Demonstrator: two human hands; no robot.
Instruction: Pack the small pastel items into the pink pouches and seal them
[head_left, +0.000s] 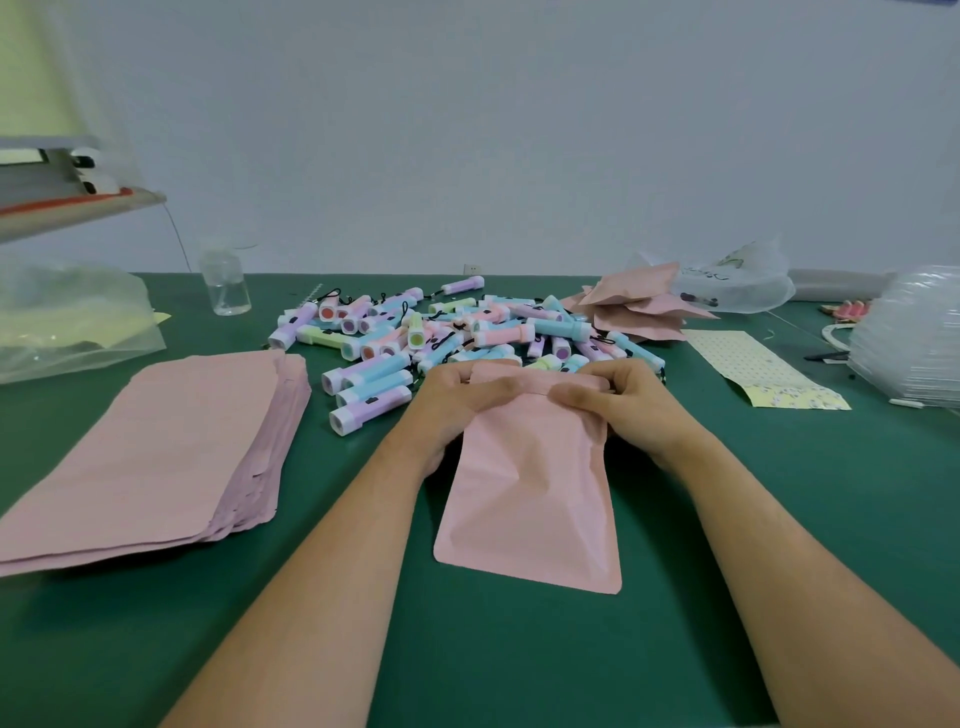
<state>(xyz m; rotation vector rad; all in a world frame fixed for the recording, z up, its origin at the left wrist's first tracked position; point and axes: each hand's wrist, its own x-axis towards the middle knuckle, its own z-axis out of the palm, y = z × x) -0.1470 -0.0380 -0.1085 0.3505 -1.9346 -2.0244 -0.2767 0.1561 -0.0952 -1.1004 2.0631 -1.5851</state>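
**At desk centre: pouch mouth pinched between both hands**

Near the front middle of the green desk (467, 649) lies one pink pouch (530, 493), bottom toward the wearer and mouth pointing at the pile. The left hand (457, 400) and right hand (623, 400) each pinch its top edge, thumbs on the upper face and fingers curled under. The body is slightly puffed and creased. Contents are not visible, so I cannot tell whether it is loaded.

Judgement: this looks like the sealing step, or the mouth being worked.
- To seal well, line the two lips up flush.
- Press from one corner and run the pinch straight across to the other.
- Push trapped air out first.
- Keep any lanyard cord clear of the strip.

Just beyond the hands is a heap of pastel mini flashlights (441, 332), some touching the pouch mouth. At the left sits a stack of flat pink pouches (156, 447). At the back right is a loose pile of pink pouches (639, 306), likely finished. A yellow dotted pouch (753, 364) lies to the right, and a clear bottle (227, 286) stands at the back left.
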